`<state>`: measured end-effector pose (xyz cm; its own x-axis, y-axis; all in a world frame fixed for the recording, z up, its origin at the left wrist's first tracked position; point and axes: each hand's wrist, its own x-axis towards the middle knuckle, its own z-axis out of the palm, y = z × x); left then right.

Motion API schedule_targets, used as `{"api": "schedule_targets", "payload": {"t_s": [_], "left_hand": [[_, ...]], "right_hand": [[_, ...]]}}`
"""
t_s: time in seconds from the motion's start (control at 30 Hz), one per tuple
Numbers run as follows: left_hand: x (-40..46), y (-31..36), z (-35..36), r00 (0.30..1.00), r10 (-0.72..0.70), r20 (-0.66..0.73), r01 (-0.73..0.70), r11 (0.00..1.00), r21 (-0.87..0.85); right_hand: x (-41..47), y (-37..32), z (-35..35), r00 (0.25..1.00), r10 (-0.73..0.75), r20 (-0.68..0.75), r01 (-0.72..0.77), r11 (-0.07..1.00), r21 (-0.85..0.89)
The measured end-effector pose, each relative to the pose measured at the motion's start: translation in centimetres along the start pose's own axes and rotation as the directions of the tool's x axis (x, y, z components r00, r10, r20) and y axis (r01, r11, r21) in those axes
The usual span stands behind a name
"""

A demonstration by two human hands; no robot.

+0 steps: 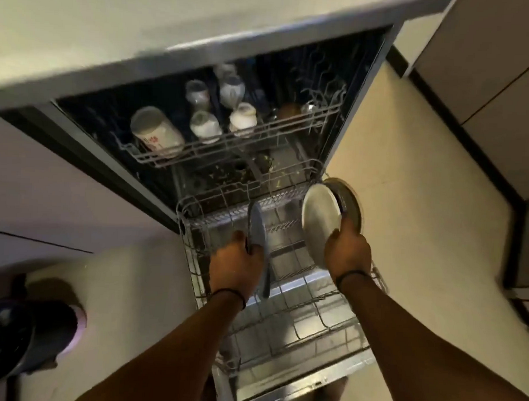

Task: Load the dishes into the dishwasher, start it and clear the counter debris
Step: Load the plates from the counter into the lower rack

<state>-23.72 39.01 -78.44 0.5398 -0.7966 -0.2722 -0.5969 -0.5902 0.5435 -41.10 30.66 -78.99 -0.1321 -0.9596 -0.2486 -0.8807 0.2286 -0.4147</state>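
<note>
Grey plate (257, 230) on edge, pale plates (319, 223) tilted above pulled-out lower rack (313, 310)

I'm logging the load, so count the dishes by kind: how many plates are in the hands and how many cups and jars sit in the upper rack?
Plates in the hands: 3, grey plate, white plate, brown-rimmed plate
Cups and jars in the upper rack: 5 clearly visible
Total: 8

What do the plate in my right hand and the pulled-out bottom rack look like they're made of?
The plate looks like glazed ceramic, though melamine is possible: pale, smooth, with a soft sheen. The bottom rack looks like coated steel wire: thin, light grey rods in a grid, with a dull finish.
</note>
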Motion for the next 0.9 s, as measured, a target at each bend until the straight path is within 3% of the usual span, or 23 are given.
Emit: {"api": "schedule_targets", "payload": {"t_s": [0.1,0.27,0.53,0.73,0.8,0.9], "left_hand": [[2.6,0.2,3.9,0.998,-0.005,-0.069,0.003,1.0,-0.031],[5.5,0.7,10.3,0.989,-0.033,-0.145,0.031,0.999,-0.019],[7.2,0.7,16.2,0.977,-0.032,-0.21,0.033,0.999,0.002],[6.9,1.3,17.2,0.977,-0.019,-0.214,0.03,0.998,0.049],[6.6,1.5,17.0,0.976,-0.011,-0.217,0.028,0.997,0.072],[6.0,1.7,16.7,0.98,0.023,-0.197,-0.003,0.995,0.101]], "right_hand": [[4.3,0.2,4.0,0.999,-0.036,-0.011,0.037,0.997,0.07],[10.0,2.0,8.9,0.976,-0.213,0.049,0.214,0.976,-0.03],[13.8,5.3,15.3,0.966,-0.191,0.173,0.208,0.974,-0.09],[14.2,6.2,15.1,0.94,-0.331,0.087,0.317,0.937,0.145],[13.8,6.2,14.5,0.914,-0.392,0.101,0.381,0.918,0.109],[12.2,6.2,13.5,0.903,-0.426,-0.058,0.43,0.892,0.14]]}}
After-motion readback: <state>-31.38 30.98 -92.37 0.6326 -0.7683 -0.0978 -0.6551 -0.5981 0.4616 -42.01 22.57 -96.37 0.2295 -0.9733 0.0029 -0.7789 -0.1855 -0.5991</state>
